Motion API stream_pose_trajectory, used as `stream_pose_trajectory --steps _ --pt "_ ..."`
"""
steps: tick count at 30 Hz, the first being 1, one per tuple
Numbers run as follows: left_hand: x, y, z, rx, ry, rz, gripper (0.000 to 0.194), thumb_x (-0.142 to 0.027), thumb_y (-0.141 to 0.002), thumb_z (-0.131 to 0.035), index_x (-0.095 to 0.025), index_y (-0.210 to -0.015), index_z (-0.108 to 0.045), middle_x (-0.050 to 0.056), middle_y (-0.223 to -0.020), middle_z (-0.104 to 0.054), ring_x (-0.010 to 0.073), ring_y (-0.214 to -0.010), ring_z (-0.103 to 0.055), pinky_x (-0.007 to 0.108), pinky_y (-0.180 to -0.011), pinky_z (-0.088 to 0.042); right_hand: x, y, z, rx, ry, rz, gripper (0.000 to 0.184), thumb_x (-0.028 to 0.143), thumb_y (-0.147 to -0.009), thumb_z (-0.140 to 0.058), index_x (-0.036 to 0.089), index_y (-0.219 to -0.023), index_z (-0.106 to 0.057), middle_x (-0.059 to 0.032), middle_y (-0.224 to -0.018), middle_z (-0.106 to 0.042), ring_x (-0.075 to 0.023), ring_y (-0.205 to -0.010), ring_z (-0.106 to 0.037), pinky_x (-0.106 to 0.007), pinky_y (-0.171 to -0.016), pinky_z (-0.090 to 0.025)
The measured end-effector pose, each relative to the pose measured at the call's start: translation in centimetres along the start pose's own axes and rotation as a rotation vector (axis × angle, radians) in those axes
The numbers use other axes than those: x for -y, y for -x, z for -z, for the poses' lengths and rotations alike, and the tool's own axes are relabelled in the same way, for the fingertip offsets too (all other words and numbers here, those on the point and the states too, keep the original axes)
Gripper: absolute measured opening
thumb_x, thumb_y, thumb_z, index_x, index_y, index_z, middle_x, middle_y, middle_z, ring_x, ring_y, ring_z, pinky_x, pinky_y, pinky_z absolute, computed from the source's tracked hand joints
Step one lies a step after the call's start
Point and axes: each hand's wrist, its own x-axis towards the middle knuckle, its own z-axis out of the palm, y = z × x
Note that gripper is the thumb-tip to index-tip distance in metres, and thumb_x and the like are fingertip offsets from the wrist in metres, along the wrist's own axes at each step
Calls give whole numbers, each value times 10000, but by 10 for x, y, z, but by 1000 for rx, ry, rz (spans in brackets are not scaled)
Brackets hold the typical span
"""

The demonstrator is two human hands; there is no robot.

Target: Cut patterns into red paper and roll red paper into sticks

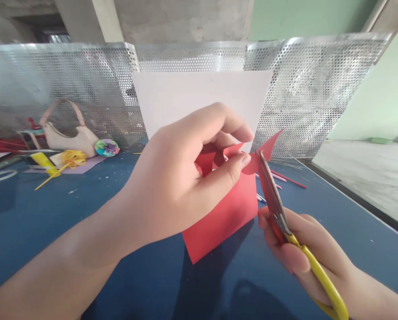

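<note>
Table (145,284), handbag (74,143), scissors (281,218), red paper (230,213)

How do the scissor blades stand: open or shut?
Shut, or nearly so: beyond the right hand, the blades of the scissors lie close together.

The left hand (168,178) angles in from eight o'clock, thumb (227,175) toward two, fingers (225,118) arched above. The right hand (319,239), at four o'clock, curls inward.
</note>
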Motion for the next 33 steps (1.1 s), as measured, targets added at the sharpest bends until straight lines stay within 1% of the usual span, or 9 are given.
stream_pose_trajectory --steps 3,5,8,11,16,20,26,30,33 --pt "0 -1 0 39 58 10 112 -202 -1004 -648 -222 -1113 -666 -37 -1006 -796 131 -954 -788 178 -730 -631 3 -2 -1 19 -93 -77 637 883 -858 -607 250 -909 -567 52 -659 -449 -112 -534 -301 -272 -450 -243" --pt "-2 0 0 34 61 -1 112 -183 -995 -654 -220 -1099 -674 -44 -988 -790 114 -909 -784 165 -708 -624 6 -4 -2 10 -113 -92 663 908 -830 -604 251 -914 -569 54 -663 -444 -112 -535 -288 -279 -447 -230" --pt "-4 -1 1 13 52 5 74 -199 -996 -666 -224 -1062 -686 -57 -942 -780 69 -766 -744 141 -649 -602 7 -4 -2 17 -102 -77 616 862 -872 -617 248 -893 -569 53 -655 -425 -107 -517 -304 -267 -439 -238" --pt "-4 -1 1 24 54 4 77 -189 -986 -674 -225 -1051 -694 -52 -944 -786 81 -757 -733 155 -622 -593 5 -2 0 28 -102 -86 599 850 -867 -643 255 -896 -578 49 -646 -441 -114 -506 -320 -274 -437 -240" --pt "-2 -2 2 1 -2 -26 54 -213 -995 -683 -259 -1016 -704 -78 -863 -765 60 -641 -679 167 -555 -552 8 -3 3 40 -71 -22 596 852 -924 -545 265 -985 -632 35 -630 -497 -114 -475 -349 -252 -408 -278" --pt "-2 -2 2 7 28 15 71 -220 -977 -697 -263 -1021 -733 -53 -953 -792 92 -715 -727 184 -614 -601 19 -10 4 24 -55 20 449 743 -970 -611 294 -972 -624 43 -635 -503 -116 -479 -371 -246 -424 -317" --pt "1 -3 5 88 56 -5 121 -180 -968 -683 -259 -1043 -735 -26 -990 -796 144 -900 -783 222 -796 -668 11 -5 3 50 -96 -21 540 819 -918 -606 283 -980 -633 54 -629 -471 -109 -488 -352 -246 -438 -279" --pt "3 -4 4 122 80 -14 135 -173 -986 -657 -267 -1047 -732 -38 -969 -789 116 -846 -775 180 -721 -646 7 -1 2 45 -121 -56 619 877 -875 -596 258 -904 -604 55 -613 -420 -111 -499 -302 -274 -443 -233" --pt "7 -5 2 152 142 -5 128 -168 -993 -652 -260 -1056 -715 -36 -979 -786 95 -788 -770 155 -672 -622 9 -2 2 49 -127 -53 627 893 -863 -589 274 -954 -625 53 -620 -481 -119 -489 -356 -274 -435 -273"
